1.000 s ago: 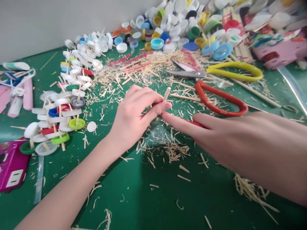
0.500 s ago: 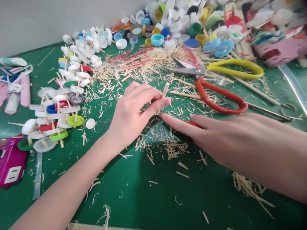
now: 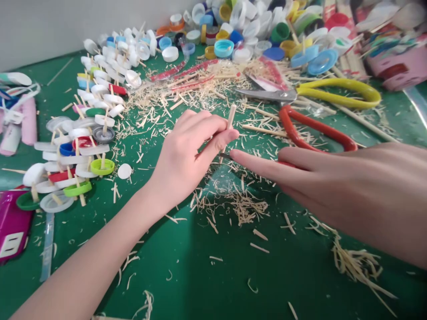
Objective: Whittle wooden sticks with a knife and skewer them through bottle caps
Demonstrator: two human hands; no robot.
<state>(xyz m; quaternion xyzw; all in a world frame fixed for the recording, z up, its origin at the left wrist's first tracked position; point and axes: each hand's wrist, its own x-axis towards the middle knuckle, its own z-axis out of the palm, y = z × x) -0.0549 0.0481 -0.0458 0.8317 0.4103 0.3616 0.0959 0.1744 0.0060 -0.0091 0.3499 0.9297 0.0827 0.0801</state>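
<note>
Between the thumb and fingers of my left hand, a short thin wooden stick is pinched, standing nearly upright with its top sticking out. My right hand is closed around a knife whose red handle mostly hides under the palm. Its index finger stretches along the dark blade, and the blade crosses the stick's lower end just below my left thumb. Under both hands, curled wood shavings lie on the green tabletop.
Scissors with yellow and red handles lie beyond my right hand. Bottle caps on sticks stand in rows at left, near a magenta object. Loose bottle caps are heaped at the back. A pink container sits far right.
The view has shifted slightly. My right hand has moved a little to the right with the knife, and more of the blade and of the stick's lower end now shows.
</note>
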